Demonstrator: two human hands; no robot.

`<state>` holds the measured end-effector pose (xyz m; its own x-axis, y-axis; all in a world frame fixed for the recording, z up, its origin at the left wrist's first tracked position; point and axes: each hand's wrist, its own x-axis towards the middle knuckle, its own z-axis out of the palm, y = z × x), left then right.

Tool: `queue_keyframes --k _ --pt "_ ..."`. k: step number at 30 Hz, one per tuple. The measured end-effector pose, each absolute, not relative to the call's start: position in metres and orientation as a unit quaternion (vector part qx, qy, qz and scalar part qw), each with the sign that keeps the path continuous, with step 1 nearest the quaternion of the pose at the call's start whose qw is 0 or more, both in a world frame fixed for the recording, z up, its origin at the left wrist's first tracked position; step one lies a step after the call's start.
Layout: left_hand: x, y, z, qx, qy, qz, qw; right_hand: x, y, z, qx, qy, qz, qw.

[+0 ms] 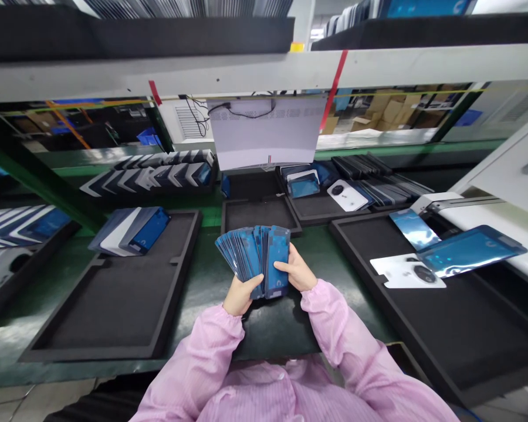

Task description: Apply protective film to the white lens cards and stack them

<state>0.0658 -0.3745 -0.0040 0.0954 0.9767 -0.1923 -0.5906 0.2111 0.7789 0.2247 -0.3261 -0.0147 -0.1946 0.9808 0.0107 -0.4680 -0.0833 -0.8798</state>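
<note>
Fanned out in front of me is a stack of phone back panels (pixel 242 252), their blue-filmed faces towards me. My left hand (pixel 241 293) grips the lower left of the fan, thumb across the front. Around the right-hand panels of the same stack, my right hand (pixel 298 269) is closed, its thumb pressing the front panel (pixel 277 258). The fingers behind the stack are mostly hidden. A narrow gap parts the right-hand panels from the rest of the fan.
A black foam tray (pixel 114 310) at left bears leaning panels (pixel 129 231). Another tray (pixel 462 316) at right carries a white panel (pixel 407 271) and blue-filmed sheets (pixel 470 249). Behind stand small trays (pixel 259 215) and more panels (pixel 347 195). A shelf beam (pixel 246 76) crosses above.
</note>
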Motion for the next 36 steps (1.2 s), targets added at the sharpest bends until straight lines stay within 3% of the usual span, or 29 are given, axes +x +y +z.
queue_keyframes --k 19,28,36 --pt "0.059 -0.371 -0.004 0.232 0.383 0.561 0.696 0.231 -0.319 -0.020 -0.355 -0.367 0.617 0.599" --pt "0.061 -0.370 -0.004 0.271 0.387 0.568 0.674 0.228 -0.323 -0.017 -0.303 -0.400 0.679 0.536" --pt "0.058 -0.371 -0.005 0.247 0.403 0.543 0.694 0.229 -0.319 -0.024 -0.330 -0.372 0.665 0.557"
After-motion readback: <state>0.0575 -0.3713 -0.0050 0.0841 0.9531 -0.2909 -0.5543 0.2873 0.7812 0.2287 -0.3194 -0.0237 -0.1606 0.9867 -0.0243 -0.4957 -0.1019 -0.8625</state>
